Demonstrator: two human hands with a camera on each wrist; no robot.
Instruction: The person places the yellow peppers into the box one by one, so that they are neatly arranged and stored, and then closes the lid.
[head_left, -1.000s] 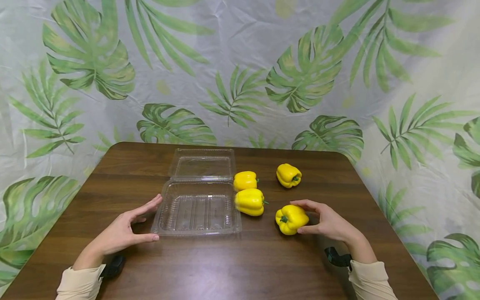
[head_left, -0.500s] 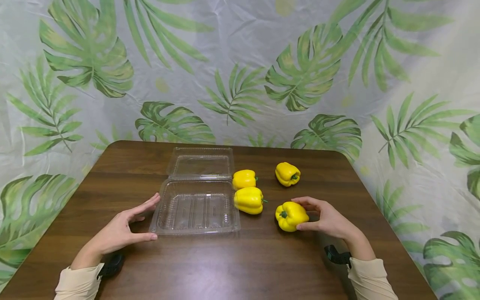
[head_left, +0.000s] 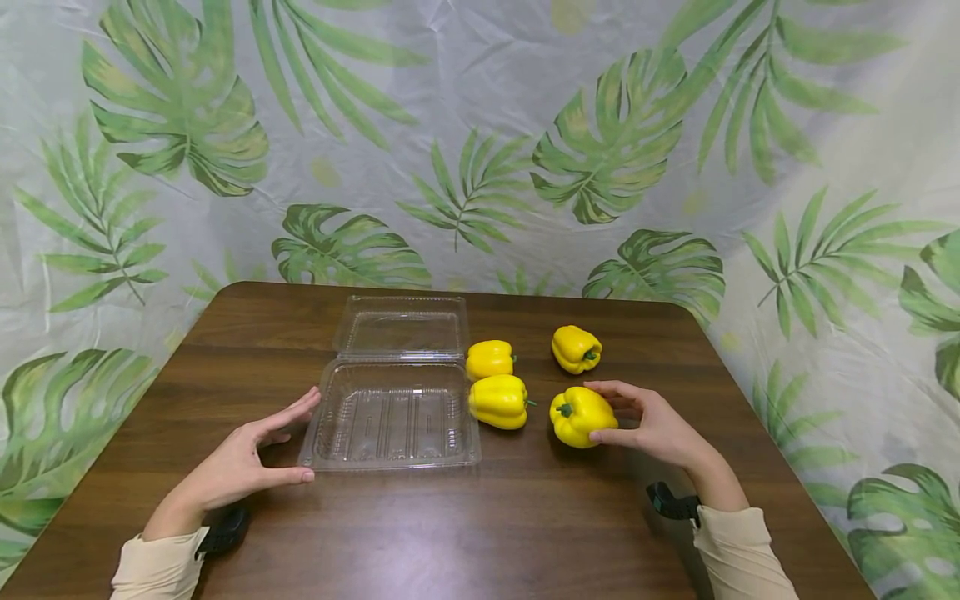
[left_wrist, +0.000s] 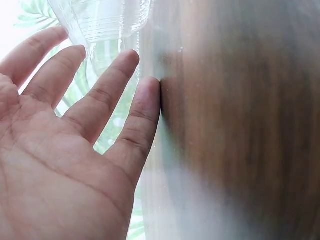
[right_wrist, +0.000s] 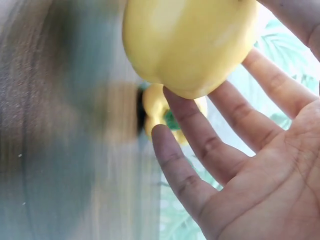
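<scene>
In the head view my right hand (head_left: 660, 429) holds a yellow bell pepper (head_left: 587, 418) between thumb and fingers, its green stem facing left. The right wrist view shows this pepper (right_wrist: 187, 45) raised off the table, the fingers reaching under its side. My left hand (head_left: 240, 458) is spread at the left edge of a clear plastic clamshell container (head_left: 405, 425), thumb near its front corner. Its fingers are fairly straight in the left wrist view, with fingertips right at the container rim (left_wrist: 75, 32). The hinged lid (head_left: 405, 331) lies folded back behind the base, which has nothing in it.
Two more yellow peppers, a front one (head_left: 498, 402) and a back one (head_left: 490, 359), lie against the container's right side. Another pepper (head_left: 576, 349) rests farther back on the right. All stand on a brown wooden table (head_left: 420, 533) before a leaf-print cloth (head_left: 480, 100).
My right hand has lifted the pepper off the table and carried it slightly up in the view. The left hand, the container and the other peppers stay in place.
</scene>
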